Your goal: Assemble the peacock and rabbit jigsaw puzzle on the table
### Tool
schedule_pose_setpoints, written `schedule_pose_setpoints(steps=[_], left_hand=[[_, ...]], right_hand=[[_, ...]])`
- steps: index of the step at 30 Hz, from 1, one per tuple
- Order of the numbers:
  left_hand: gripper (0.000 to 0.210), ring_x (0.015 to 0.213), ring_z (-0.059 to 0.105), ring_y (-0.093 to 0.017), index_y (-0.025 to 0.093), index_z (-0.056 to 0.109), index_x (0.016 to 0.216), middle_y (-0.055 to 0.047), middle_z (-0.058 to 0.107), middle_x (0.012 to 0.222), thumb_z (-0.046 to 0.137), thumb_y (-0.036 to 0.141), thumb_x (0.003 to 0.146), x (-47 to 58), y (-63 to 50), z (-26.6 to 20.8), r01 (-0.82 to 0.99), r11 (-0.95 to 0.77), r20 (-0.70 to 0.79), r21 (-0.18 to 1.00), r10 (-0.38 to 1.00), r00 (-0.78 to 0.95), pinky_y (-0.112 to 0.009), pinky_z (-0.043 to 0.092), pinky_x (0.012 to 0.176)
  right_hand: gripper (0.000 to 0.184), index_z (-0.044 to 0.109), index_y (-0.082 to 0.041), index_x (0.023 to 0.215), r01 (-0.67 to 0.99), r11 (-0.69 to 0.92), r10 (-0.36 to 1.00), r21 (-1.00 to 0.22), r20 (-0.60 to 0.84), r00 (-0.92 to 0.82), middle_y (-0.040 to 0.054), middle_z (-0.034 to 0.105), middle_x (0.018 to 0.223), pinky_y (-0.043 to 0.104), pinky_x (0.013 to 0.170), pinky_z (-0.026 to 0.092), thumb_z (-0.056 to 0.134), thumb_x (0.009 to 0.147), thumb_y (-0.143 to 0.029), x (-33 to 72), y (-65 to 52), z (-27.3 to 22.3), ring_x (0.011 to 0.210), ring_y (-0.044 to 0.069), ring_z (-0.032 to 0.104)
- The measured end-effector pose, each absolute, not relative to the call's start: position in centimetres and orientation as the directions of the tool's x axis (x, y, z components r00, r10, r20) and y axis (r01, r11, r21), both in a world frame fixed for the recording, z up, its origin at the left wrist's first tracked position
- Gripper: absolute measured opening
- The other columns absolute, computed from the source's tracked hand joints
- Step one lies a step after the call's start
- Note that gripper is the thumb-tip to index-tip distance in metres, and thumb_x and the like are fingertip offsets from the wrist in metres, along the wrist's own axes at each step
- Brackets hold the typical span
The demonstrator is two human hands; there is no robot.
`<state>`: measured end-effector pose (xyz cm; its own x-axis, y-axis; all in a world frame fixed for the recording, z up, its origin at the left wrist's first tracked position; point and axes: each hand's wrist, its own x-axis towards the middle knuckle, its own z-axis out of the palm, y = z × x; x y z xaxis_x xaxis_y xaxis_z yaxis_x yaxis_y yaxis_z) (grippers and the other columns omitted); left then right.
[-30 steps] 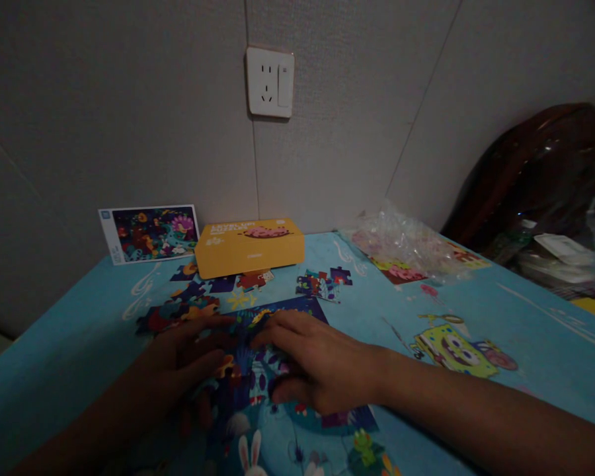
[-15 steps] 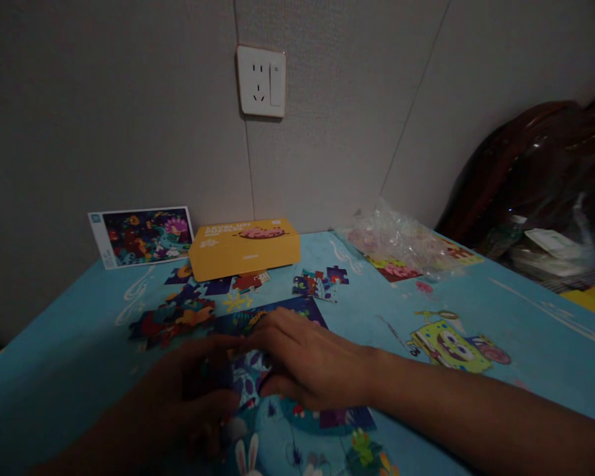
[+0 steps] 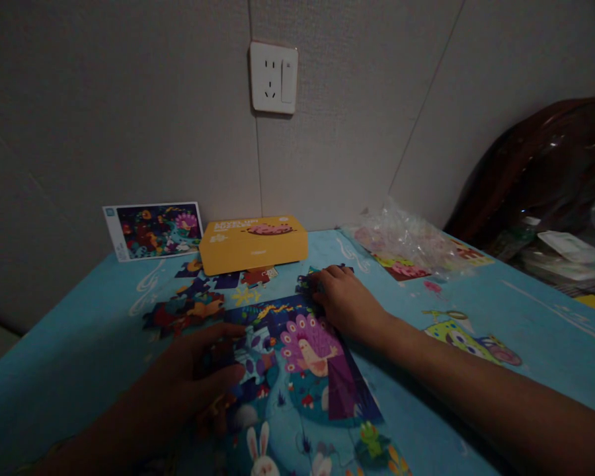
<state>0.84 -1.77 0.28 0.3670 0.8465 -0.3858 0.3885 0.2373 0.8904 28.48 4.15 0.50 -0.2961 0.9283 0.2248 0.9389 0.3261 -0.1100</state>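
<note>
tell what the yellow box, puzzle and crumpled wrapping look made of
Yellow box: probably matte cardboard, with flat panels and straight edges. Puzzle: likely card, smooth printed finish, given its interlocking cuts. Wrapping: seemingly clear, glossy plastic, from its transparent creases and highlights.

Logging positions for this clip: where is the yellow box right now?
In the head view, the yellow box sits left of centre near the wall, just right of the picture card.

The light is dim, the left fingers (image 3: pixel 225 379) lie in shadow, and clear plastic (image 3: pixel 401 238) glints faintly
</note>
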Motion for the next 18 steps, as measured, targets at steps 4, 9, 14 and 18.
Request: schedule_pose_setpoints(steps=[4,9,14,18], left_hand=[[0.071,0.052,0.068,-0.020,0.019,0.039,0.135,0.004,0.065,0.054,0.065,0.055,0.079,1.0,-1.6,0.7,0.388,0.253,-0.401,0.886,0.839,0.368,-0.024,0.050,0.046],[0.068,0.051,0.067,-0.020,0.019,0.038,0.133,0.003,0.067,0.058,0.066,0.051,0.080,1.1,-1.3,0.9,0.373,0.235,-0.372,0.898,0.858,0.354,-0.024,0.049,0.046],[0.062,0.058,0.069,-0.021,0.025,0.039,0.134,0.003,0.067,0.067,0.067,0.044,0.082,1.1,-1.9,0.4,0.273,0.249,-0.348,0.929,0.838,0.420,-0.026,0.050,0.047],[0.063,0.084,0.071,-0.023,0.036,0.038,0.140,-0.002,0.069,0.108,0.066,0.031,0.084,1.0,-2.8,-0.5,0.133,0.198,-0.239,0.971,0.793,0.560,-0.032,0.057,0.067]], right_hand=[[0.037,0.060,-0.008,0.115,0.942,0.213,0.961,-0.261,0.227,-0.155,0.0202,0.064,0.106,0.042,0.084,0.044,0.065,0.081,-0.019,28.7,4.5,0.6,0.101,0.032,0.058],[0.015,0.064,-0.014,0.095,0.861,0.323,0.926,-0.393,0.321,-0.200,0.0120,0.066,0.093,0.035,0.075,0.044,0.055,0.084,-0.011,28.3,3.3,2.2,0.083,0.023,0.059],[0.012,0.059,-0.018,0.097,0.331,0.442,0.868,-0.834,0.305,-0.391,-0.0003,0.058,0.074,0.026,0.059,0.043,0.058,0.088,-0.027,25.3,-0.1,2.9,0.063,0.013,0.053],[0.029,0.058,-0.021,0.108,0.223,0.335,0.818,-0.915,0.166,-0.550,-0.0037,0.053,0.076,0.023,0.055,0.041,0.069,0.081,-0.027,23.7,-1.3,1.8,0.059,0.010,0.050]])
